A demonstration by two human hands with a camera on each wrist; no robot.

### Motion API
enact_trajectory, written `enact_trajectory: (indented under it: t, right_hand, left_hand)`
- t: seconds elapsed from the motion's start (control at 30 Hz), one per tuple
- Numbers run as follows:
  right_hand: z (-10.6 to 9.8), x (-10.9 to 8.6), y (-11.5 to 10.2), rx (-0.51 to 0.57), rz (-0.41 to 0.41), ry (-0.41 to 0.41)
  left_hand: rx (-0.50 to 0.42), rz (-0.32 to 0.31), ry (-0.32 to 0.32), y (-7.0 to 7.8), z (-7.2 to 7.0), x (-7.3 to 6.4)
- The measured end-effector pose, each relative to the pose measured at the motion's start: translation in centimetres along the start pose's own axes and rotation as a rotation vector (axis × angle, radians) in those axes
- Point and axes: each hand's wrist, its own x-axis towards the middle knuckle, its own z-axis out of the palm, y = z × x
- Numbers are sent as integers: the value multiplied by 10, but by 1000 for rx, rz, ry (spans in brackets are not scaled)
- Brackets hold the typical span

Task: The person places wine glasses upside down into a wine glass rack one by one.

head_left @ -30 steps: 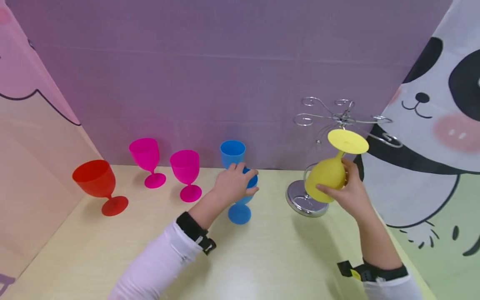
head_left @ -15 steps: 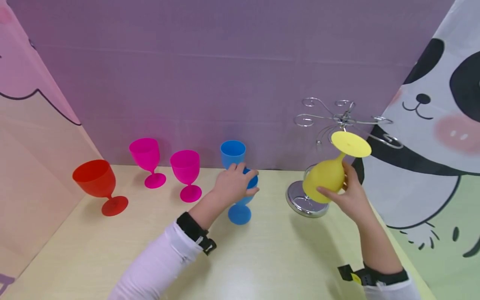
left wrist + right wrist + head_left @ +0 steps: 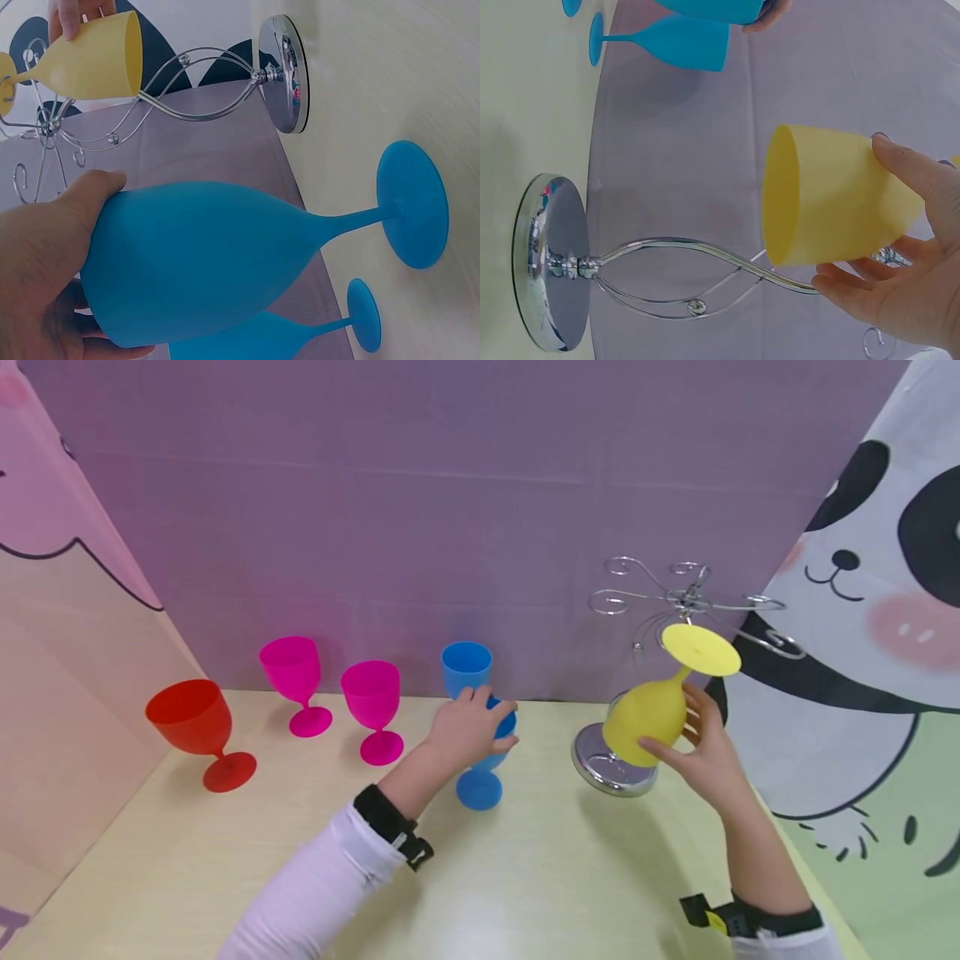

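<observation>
In the head view my left hand (image 3: 467, 727) holds the nearer blue goblet (image 3: 195, 255) around its rim from above. That goblet is upright, its foot on the tabletop in the left wrist view. My right hand (image 3: 708, 752) grips a yellow goblet (image 3: 645, 720) by the bowl, upside down and tilted, with its foot uppermost. The yellow goblet is raised in front of a chrome wire stand (image 3: 686, 599) and covers part of its stem. In the right wrist view its mouth faces the stand's round base (image 3: 551, 262).
A second blue goblet (image 3: 465, 667) stands behind the held one. Two magenta goblets (image 3: 291, 668) and a red goblet (image 3: 191, 718) stand further left on the pale table (image 3: 525, 877). Curled arms spread from the stand's top. A purple backdrop (image 3: 480, 527) rises behind.
The yellow goblet has tilted slightly, its bowl shifting a little left and its foot a little lower and right. My left hand and the blue goblet stay in place.
</observation>
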Motion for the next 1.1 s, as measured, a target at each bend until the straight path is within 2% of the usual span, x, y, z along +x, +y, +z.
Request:
enact_trajectory:
  t: [0.2, 0.6, 0.8, 1.1]
  right_hand:
    - [-6, 0, -2, 6, -71, 30]
    - [-25, -8, -10, -32, -120, 127]
    - [-39, -14, -17, -64, -91, 166]
    - [-68, -20, -33, -118, -69, 296]
  left_hand:
    - [-3, -1, 3, 0, 2, 1]
    - [-2, 2, -4, -1, 3, 2]
    - [4, 5, 3, -1, 3, 2]
    - [33, 12, 7, -2, 2, 1]
